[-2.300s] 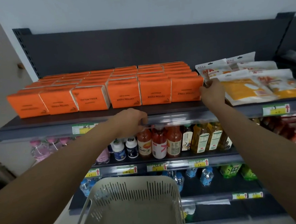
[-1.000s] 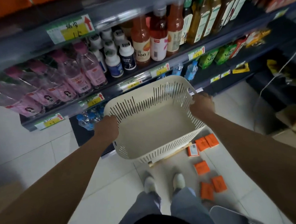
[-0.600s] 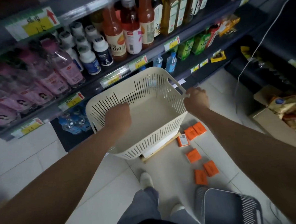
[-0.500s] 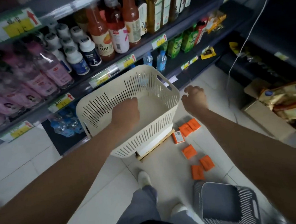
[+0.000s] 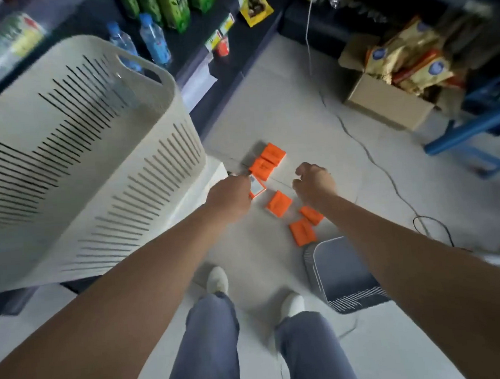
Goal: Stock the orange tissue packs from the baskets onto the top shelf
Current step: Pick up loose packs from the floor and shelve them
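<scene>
Several orange tissue packs lie loose on the floor tiles: two together [image 5: 267, 160], one alone [image 5: 278, 203], two more [image 5: 302, 231] by the grey basket, and one turned white face up [image 5: 257, 186]. My left hand [image 5: 231, 196] hangs over the white-faced pack, fingers pointing down and loosely curled, with nothing seen in it. My right hand [image 5: 314, 182] hovers just right of the packs, fingers loosely curled and holding nothing. The empty cream basket [image 5: 94, 157] fills the left side. The top shelf is out of view.
An empty grey basket [image 5: 345, 280] stands on the floor by my right foot. A cardboard box of snack bags [image 5: 390, 104] and a blue frame [image 5: 473, 128] stand at right. A thin cable [image 5: 366, 153] runs over the tiles. Water bottles [image 5: 154, 40] stand on the bottom shelf.
Both hands have let go of the cream basket and dropped toward the orange packs on the floor. My view has tilted from the shelves down to the floor.
</scene>
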A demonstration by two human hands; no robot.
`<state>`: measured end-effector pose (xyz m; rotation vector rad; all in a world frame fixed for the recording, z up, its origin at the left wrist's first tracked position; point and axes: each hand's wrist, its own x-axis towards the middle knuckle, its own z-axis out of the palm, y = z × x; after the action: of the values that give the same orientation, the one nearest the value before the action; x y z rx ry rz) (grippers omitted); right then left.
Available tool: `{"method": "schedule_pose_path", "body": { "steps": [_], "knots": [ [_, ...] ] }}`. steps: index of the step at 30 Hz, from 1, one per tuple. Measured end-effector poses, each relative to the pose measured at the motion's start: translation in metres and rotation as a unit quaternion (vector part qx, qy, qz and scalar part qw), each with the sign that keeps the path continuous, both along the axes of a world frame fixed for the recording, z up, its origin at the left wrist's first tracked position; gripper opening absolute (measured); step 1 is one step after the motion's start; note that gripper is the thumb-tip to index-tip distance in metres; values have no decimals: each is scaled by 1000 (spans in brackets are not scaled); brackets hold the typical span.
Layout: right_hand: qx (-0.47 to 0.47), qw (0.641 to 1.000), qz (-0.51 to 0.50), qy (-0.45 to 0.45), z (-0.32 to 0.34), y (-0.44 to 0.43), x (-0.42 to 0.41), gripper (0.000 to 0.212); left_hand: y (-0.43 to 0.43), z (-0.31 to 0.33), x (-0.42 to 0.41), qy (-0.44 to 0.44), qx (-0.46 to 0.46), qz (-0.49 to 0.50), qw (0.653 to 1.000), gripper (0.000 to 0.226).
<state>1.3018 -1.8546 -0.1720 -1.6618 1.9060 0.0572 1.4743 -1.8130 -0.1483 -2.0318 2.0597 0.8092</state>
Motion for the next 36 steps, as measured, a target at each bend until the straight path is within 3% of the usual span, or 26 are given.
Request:
{"method": "schedule_pose_path", "body": {
  "steps": [10,17,22,29,36],
  "knots": [
    [48,996,-71,-2,-245,3,-50,34,-25,-257,-29,33,94,18,995,19],
    [65,992,-109,-22,-393,-12,-57,37,-62,-402,-34,54,88,70,992,23],
    [101,984,-144,-41,-473,-30,-51,47,-95,-477,-35,64,82,107,989,20],
    [115,963,-232,-73,-544,-53,-44,53,-138,-539,-41,24,57,115,991,44],
    [147,922,-336,-122,-576,-68,-29,70,-141,-582,-34,-73,30,1,997,49]
  ]
}}
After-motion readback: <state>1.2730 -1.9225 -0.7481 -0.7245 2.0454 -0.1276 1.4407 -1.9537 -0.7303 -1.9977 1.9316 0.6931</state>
